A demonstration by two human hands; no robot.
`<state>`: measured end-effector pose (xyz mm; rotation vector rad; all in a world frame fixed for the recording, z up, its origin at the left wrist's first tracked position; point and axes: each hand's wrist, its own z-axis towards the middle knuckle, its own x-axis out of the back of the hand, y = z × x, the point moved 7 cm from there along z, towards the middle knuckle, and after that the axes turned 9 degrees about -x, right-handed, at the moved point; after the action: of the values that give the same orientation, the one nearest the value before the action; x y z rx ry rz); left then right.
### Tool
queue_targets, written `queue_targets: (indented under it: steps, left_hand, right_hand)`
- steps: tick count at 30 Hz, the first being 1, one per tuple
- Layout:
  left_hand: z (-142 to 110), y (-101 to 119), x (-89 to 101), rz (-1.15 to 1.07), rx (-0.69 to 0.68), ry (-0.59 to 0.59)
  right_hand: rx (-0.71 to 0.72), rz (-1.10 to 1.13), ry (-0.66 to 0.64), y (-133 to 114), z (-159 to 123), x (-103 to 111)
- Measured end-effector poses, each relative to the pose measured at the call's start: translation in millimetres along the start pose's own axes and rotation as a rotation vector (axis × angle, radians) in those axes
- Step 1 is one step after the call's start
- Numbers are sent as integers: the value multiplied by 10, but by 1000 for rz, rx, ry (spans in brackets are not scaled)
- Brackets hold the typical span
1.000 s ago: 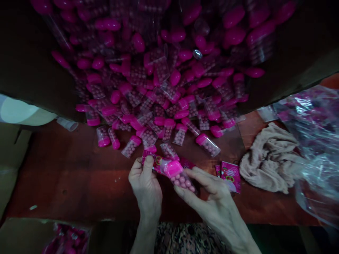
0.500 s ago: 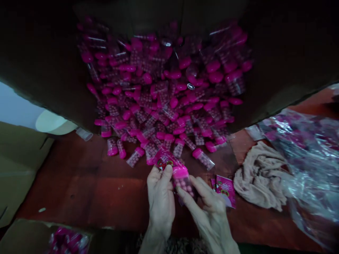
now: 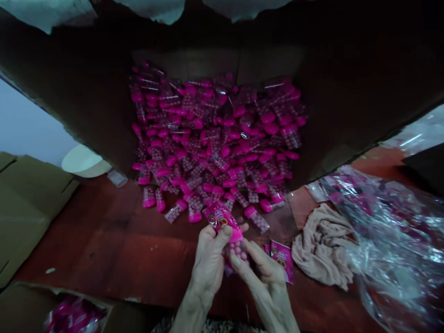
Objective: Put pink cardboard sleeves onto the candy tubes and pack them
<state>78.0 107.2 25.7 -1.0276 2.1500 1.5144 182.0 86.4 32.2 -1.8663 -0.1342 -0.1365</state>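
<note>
Over the front of the table, my left hand (image 3: 210, 259) pinches a pink printed packet (image 3: 219, 214) between thumb and fingers. My right hand (image 3: 266, 273) is closed around a small clear jar (image 3: 238, 250) of pink balls, tilted with its pink cap toward the packet. The packet meets the cap; I cannot tell whether it goes around it or lies on it. Flat pink packets (image 3: 281, 259) rest on the table just right of my right hand. Beyond my hands lies a heap of similar pink-capped jars (image 3: 208, 157), several spilling onto the table.
A large dark cardboard box (image 3: 93, 97) surrounds the heap. On the right are a crumpled beige cloth (image 3: 324, 247) and a big clear plastic bag (image 3: 391, 249) with pink contents. At left stand a pale round tub (image 3: 85, 162) and cardboard (image 3: 31, 199); an open carton (image 3: 21, 307) holds pink packets.
The camera view has shifted, so the heap appears lower and smaller. The packet's printed face now turns more toward me, and fingers of my left hand show behind it.
</note>
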Motion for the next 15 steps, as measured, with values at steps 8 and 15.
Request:
queue_targets:
  steps: [8, 15]
  left_hand:
    - [-45, 9, 94, 69, 46, 60]
    - [-110, 140, 145, 85, -61, 105]
  right_hand:
    - [85, -34, 23, -40, -2, -95]
    - [117, -54, 98, 6, -5, -180]
